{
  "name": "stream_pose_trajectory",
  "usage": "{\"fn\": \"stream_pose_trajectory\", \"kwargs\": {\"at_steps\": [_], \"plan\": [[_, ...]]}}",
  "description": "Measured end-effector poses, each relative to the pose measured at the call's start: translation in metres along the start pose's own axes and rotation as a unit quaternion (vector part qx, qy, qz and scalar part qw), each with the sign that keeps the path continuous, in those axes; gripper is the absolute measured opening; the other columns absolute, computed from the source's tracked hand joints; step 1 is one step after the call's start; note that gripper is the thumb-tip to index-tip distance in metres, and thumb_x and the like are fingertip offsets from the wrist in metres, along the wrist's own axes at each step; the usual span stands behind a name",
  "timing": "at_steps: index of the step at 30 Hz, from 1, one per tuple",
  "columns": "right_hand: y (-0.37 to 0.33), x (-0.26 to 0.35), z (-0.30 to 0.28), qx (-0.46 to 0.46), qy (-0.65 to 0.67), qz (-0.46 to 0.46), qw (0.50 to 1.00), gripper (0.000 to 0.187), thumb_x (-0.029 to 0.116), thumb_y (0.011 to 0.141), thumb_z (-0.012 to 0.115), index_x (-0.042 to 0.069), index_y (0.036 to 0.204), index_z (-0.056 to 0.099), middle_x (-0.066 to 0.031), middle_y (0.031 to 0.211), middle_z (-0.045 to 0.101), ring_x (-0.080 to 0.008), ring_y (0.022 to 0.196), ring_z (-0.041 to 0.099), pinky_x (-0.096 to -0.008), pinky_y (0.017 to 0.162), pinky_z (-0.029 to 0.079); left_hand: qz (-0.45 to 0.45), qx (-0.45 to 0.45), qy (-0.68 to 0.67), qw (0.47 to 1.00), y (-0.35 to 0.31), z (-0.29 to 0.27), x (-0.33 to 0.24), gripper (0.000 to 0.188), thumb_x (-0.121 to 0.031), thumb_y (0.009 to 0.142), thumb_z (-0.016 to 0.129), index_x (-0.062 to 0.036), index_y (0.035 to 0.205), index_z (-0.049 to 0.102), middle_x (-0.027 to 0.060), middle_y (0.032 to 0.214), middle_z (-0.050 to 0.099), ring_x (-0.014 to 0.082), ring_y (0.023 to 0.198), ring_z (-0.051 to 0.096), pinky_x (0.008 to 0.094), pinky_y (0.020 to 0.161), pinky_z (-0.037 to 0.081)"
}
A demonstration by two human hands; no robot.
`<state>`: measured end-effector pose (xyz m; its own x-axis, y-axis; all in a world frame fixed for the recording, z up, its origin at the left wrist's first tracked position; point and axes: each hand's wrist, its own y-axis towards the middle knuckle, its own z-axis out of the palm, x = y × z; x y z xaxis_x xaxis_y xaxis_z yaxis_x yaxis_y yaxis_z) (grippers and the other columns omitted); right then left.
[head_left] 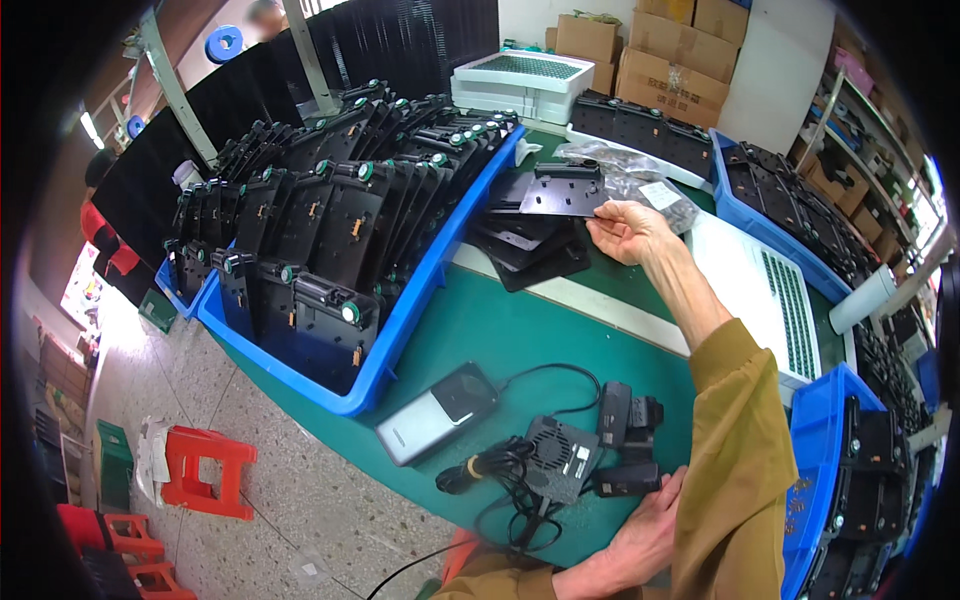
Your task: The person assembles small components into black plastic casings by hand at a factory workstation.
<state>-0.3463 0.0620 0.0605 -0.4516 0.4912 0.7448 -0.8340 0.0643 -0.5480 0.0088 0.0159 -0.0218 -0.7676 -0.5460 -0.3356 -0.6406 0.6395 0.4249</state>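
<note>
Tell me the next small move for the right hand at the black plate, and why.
Probably lift the black plate off the stack of black plates. The right hand already pinches its near edge with the fingertips, while the left hand rests near the small black devices on the green table.

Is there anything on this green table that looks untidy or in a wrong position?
The black cables by the left hand lie tangled. The black plates below the right hand are stacked askew. Nothing looks spilled or broken.
</note>
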Motion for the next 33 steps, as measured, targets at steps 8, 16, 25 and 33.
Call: {"fn": "stream_pose_trajectory", "kwargs": {"at_steps": [8, 16, 25, 33], "plan": [[-0.153, 0.029, -0.098, 0.043, -0.207, -0.213, 0.954, 0.012, 0.0, 0.079, 0.069, -0.001, 0.091, 0.064, -0.0081, 0.085, 0.06, -0.0168, 0.081, 0.061, -0.0272, 0.069, 0.057, 0.007, -0.003, -0.146, 0.989, -0.001, -0.022, 0.009, 0.048, -0.002, 0.071, 0.056, 0.0094, 0.118, 0.053, 0.0257, 0.133, 0.044, 0.0395, 0.127, 0.04, 0.048, 0.107, 0.032], [-0.265, 0.01, -0.203, -0.112, -0.3, -0.196, 0.927, 0.015, 0.005, 0.081, 0.065, 0.0, 0.095, 0.064, -0.0024, 0.082, 0.061, -0.0093, 0.072, 0.06, -0.0248, 0.065, 0.058, 0.011, -0.001, -0.106, 0.994, -0.003, -0.019, 0.01, 0.046, -0.001, 0.072, 0.056, 0.0066, 0.118, 0.056, 0.0232, 0.134, 0.046, 0.0368, 0.129, 0.04, 0.0475, 0.108, 0.032], [-0.275, -0.039, -0.25, -0.175, -0.228, -0.093, 0.953, 0.015, 0.001, 0.081, 0.066, -0.002, 0.095, 0.061, -0.0071, 0.08, 0.063, -0.0147, 0.066, 0.065, -0.0272, 0.061, 0.06, 0.0, 0.003, -0.127, 0.992, -0.002, -0.022, 0.007, 0.044, 0.0, 0.078, 0.06, 0.0066, 0.122, 0.054, 0.0229, 0.134, 0.047, 0.0388, 0.126, 0.043, 0.047, 0.106, 0.036], [-0.272, -0.051, -0.244, -0.133, -0.363, -0.032, 0.921, 0.029, 0.002, 0.082, 0.064, -0.009, 0.107, 0.057, -0.0142, 0.084, 0.065, -0.0187, 0.071, 0.067, -0.0276, 0.058, 0.06, -0.044, -0.035, -0.176, 0.983, 0.001, -0.024, 0.007, 0.048, 0.003, 0.078, 0.063, 0.0026, 0.124, 0.05, 0.0231, 0.131, 0.044, 0.0414, 0.125, 0.044, 0.0457, 0.101, 0.042]]}}
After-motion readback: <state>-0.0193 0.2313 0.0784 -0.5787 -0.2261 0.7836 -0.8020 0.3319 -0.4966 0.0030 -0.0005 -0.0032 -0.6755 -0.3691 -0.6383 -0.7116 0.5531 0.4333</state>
